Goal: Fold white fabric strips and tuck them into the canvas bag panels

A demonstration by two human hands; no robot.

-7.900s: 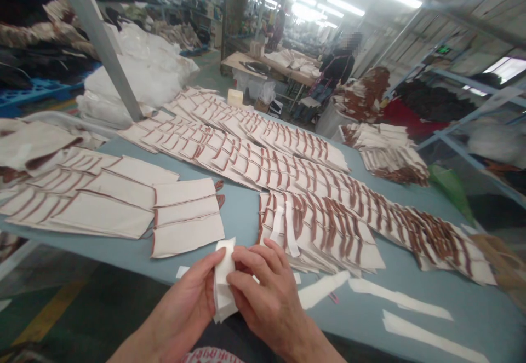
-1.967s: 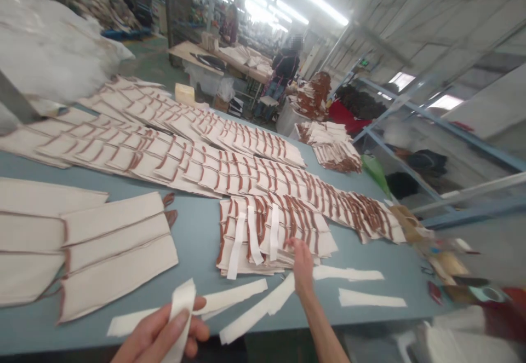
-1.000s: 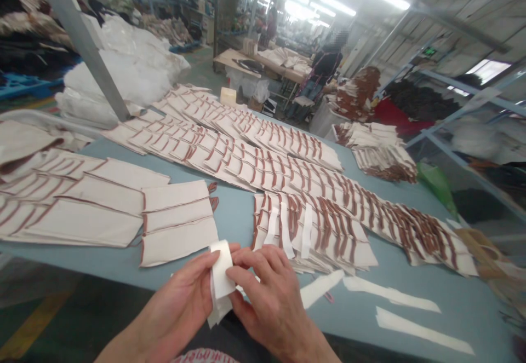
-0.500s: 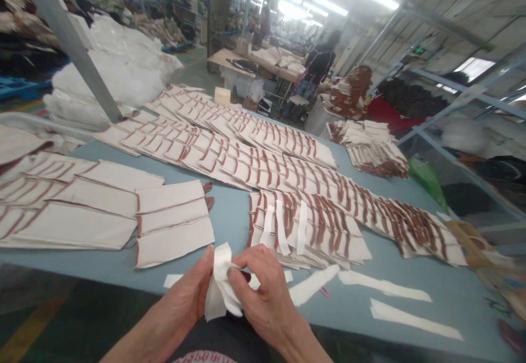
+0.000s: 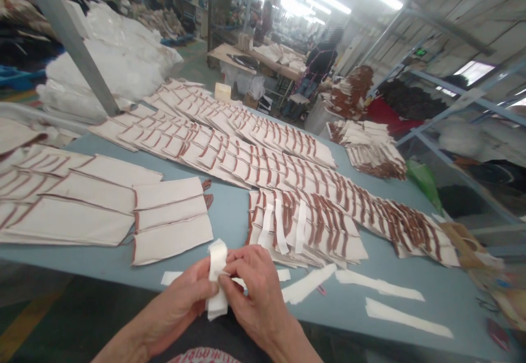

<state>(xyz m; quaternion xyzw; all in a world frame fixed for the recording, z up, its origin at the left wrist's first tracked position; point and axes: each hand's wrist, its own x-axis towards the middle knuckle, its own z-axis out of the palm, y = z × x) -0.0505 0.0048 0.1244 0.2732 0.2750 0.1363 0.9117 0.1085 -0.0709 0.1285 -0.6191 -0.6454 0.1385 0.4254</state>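
My left hand (image 5: 181, 303) and my right hand (image 5: 255, 292) meet at the near edge of the blue table (image 5: 230, 220). Both pinch a small bundle of white strips (image 5: 216, 275) held upright between them. Just beyond my hands lies a fanned stack of cream fabric pieces with brown trim (image 5: 312, 231); three white strips (image 5: 283, 223) lie across its left part. Loose white strips (image 5: 378, 292) lie on the table to the right of my right hand.
Long overlapping rows of cream-and-brown pieces (image 5: 246, 155) cross the table. Larger cream panels (image 5: 168, 220) lie at the left. A grey post (image 5: 69, 40) and white bags (image 5: 119, 62) stand at the far left. A person (image 5: 316, 73) works at a distant table.
Two seconds ago my right hand reached out to the fanned stack; it has come back to the bundle. In the last second both hands shifted their grip on the strips.
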